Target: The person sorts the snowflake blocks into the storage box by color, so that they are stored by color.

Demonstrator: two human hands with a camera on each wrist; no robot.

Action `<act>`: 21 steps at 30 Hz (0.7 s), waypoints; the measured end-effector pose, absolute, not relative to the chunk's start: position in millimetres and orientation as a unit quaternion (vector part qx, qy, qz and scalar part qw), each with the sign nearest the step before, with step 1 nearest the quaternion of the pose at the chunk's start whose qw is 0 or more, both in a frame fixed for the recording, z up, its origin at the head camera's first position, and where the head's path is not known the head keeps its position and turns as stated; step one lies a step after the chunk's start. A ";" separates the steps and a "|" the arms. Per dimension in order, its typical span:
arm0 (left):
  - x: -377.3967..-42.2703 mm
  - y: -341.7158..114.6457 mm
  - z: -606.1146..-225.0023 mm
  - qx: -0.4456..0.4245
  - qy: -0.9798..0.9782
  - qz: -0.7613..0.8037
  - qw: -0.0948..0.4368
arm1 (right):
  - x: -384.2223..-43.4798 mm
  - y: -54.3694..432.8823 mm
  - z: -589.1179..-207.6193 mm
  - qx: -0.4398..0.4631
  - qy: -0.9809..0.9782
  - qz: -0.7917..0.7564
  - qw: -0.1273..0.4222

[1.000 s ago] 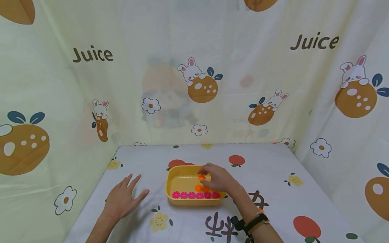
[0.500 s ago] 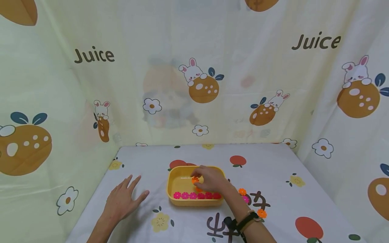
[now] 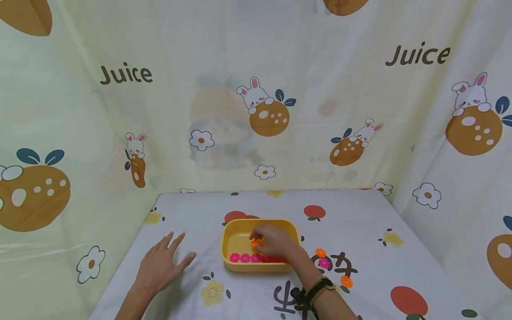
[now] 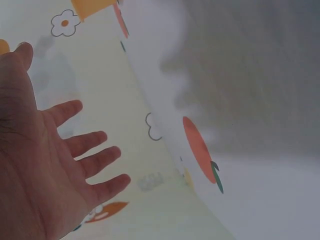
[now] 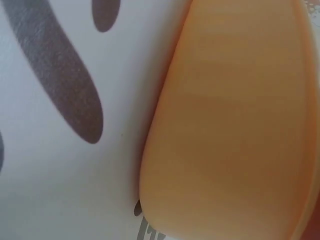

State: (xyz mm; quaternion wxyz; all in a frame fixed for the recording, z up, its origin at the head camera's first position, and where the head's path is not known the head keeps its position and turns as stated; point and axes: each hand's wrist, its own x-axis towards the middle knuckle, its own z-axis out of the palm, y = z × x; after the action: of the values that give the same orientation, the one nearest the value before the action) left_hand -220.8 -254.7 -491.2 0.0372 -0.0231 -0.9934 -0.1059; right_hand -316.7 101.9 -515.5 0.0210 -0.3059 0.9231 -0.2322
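Observation:
A yellow rectangular tray sits mid-table, and its outer wall fills much of the right wrist view. Inside, along the near side, runs a row of pink flower-shaped pieces; the right end of the row is partly covered by the right hand. That right hand reaches into the tray and pinches an orange flower-shaped piece just behind the pink row. Other orange pieces beside it are hidden by the hand. To the left of the tray the left hand hovers with fingers spread, holding nothing.
Right of the tray, an orange flower piece, a pink flower piece and another orange flower piece lie on the patterned tablecloth. A printed curtain encloses the table's back and sides.
The right hand has moved left and lower inside the tray, carrying the orange flower piece. Its forearm has uncovered loose pieces on the table. The left hand stays about where it was.

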 end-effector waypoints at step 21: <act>-217.8 -256.7 -494.2 -0.027 -0.992 -0.108 0.050 | -321.1 95.3 -529.4 -0.306 0.927 -0.213 0.034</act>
State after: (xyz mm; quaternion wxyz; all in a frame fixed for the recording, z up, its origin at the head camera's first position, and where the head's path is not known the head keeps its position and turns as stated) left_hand -217.8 -256.7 -494.2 0.0498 -0.0271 -0.9925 -0.1084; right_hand -321.1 95.3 -529.4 0.0340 -0.3063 0.9272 -0.2127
